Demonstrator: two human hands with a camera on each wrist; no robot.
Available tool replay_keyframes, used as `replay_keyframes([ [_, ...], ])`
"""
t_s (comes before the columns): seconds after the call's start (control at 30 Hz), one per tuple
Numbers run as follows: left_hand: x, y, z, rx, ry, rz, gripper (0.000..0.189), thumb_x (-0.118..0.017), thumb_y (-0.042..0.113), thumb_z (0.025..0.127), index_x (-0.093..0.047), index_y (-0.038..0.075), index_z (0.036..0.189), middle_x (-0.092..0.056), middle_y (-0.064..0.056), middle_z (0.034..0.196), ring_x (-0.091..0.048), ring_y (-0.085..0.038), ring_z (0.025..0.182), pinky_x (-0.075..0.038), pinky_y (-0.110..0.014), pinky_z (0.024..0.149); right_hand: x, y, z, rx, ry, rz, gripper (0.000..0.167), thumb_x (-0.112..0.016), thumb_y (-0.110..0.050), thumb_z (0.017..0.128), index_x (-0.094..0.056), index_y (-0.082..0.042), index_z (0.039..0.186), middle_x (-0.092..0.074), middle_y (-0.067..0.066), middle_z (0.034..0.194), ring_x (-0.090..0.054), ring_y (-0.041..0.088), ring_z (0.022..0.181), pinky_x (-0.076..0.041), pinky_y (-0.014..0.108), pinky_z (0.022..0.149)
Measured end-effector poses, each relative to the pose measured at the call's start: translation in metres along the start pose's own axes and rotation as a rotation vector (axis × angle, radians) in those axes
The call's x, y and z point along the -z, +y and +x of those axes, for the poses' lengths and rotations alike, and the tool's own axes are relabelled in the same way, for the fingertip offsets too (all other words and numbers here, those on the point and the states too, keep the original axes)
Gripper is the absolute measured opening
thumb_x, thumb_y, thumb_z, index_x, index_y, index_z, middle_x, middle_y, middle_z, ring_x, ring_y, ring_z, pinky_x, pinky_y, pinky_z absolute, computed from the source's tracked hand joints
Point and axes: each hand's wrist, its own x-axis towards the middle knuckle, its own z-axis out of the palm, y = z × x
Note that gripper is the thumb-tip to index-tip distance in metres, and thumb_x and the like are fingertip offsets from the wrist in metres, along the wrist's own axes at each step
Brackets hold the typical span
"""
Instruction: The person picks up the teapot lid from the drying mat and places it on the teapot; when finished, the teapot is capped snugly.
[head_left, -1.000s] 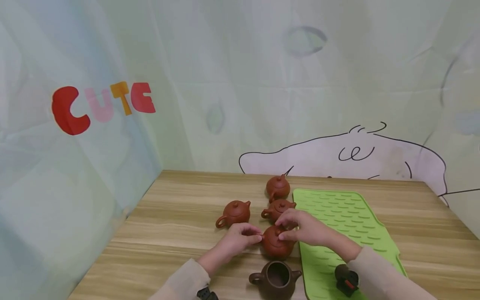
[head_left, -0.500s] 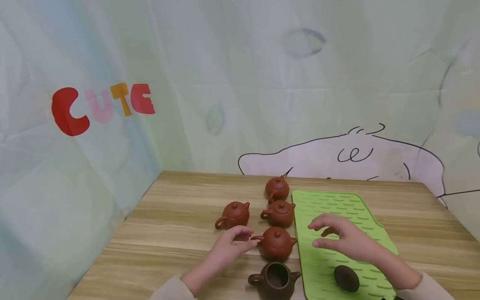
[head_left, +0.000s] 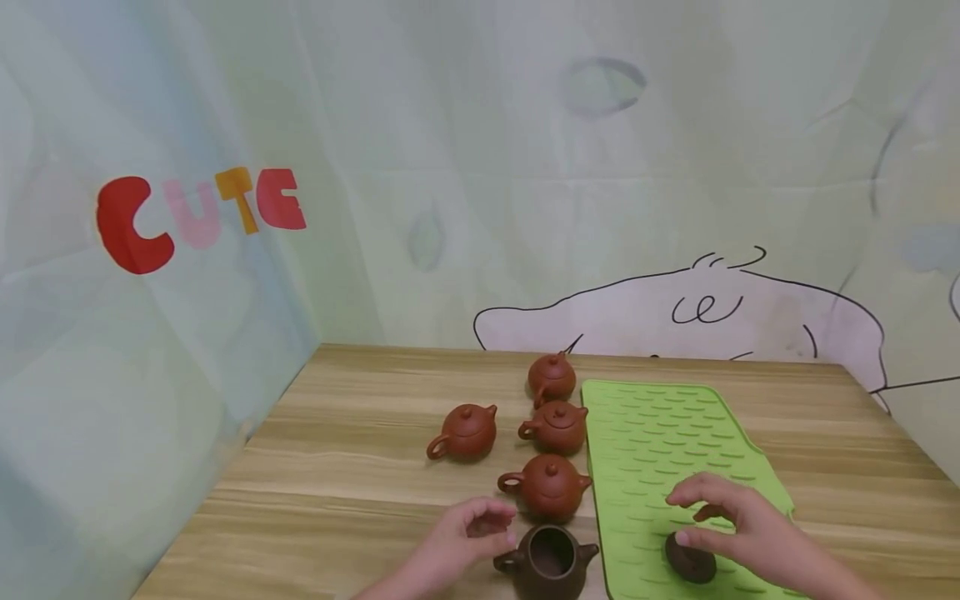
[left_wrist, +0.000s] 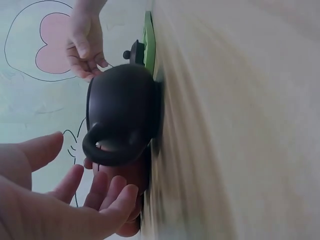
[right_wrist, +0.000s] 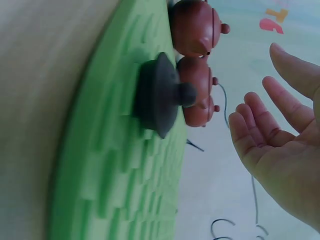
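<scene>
A dark brown teapot [head_left: 542, 579] without its lid stands at the table's near side, its round mouth uncovered. My left hand [head_left: 468, 537] is beside its handle, fingers loosely bent; in the left wrist view a gap shows between the fingers and the teapot handle [left_wrist: 112, 159]. The dark teapot lid [right_wrist: 162, 95] lies knob-up on the green mat [head_left: 637, 517]. Above and beside that lid hovers my right hand [head_left: 738, 521], thumb and fingers spread, holding nothing. Just beyond the dark pot sits a reddish-brown teapot [head_left: 551, 490] with its lid on.
Two more lidded reddish teapots, a middle one [head_left: 555, 429] and a far one [head_left: 552, 379], line up along the mat's left edge. Another reddish teapot [head_left: 467, 433] stands farther left on the wooden table [head_left: 337, 467]. A printed cloth [head_left: 420, 167] hangs behind.
Both hands have left the nearest reddish teapot, whose lid and handle they were touching. The right hand moved right to the dark lid; the left came nearer, to the dark teapot's handle.
</scene>
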Motion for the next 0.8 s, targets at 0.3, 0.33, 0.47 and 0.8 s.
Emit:
replay_keyframes([
  [0.3, -0.002, -0.003, -0.006, 0.05, -0.027, -0.039, 0.036, -0.069, 0.008, 0.087, -0.059, -0.007, 0.118, -0.063, -0.01, 0.11, -0.056, -0.015, 0.099, -0.048, -0.026, 0.083, -0.006, 0.022, -0.02, 0.076, -0.011, 0.067, 0.037, -0.073, 0.008, 0.077, -0.062, -0.005, 0.11, -0.061, -0.013, 0.111, -0.056, -0.002, 0.1, -0.052, 0.022, 0.071],
  [0.33, -0.002, -0.003, -0.006, 0.055, -0.028, -0.038, 0.036, -0.069, 0.009, 0.087, -0.059, -0.007, 0.118, -0.063, -0.01, 0.11, -0.056, -0.015, 0.098, -0.048, -0.026, 0.083, -0.007, 0.024, -0.021, 0.085, -0.013, 0.064, 0.038, -0.074, 0.007, 0.076, -0.062, -0.005, 0.11, -0.06, -0.012, 0.111, -0.056, -0.003, 0.1, -0.052, 0.022, 0.071],
  [0.47, -0.002, -0.003, -0.008, 0.073, -0.036, -0.042, 0.033, -0.069, 0.008, 0.087, -0.06, -0.006, 0.116, -0.063, -0.007, 0.106, -0.056, -0.014, 0.095, -0.048, -0.028, 0.082, -0.005, 0.028, -0.022, 0.003, -0.087, 0.102, 0.032, -0.073, 0.002, 0.08, -0.062, -0.003, 0.11, -0.06, -0.012, 0.112, -0.055, -0.004, 0.098, -0.052, 0.022, 0.072],
  [0.8, -0.003, -0.007, -0.011, 0.075, -0.053, -0.072, 0.026, -0.069, 0.004, 0.086, -0.063, -0.006, 0.11, -0.065, -0.002, 0.097, -0.057, -0.013, 0.089, -0.047, -0.023, 0.077, -0.003, 0.032, -0.023, -0.132, -0.198, 0.166, 0.024, -0.069, -0.004, 0.086, -0.066, -0.007, 0.11, -0.058, -0.014, 0.113, -0.05, -0.007, 0.099, -0.05, 0.02, 0.075],
])
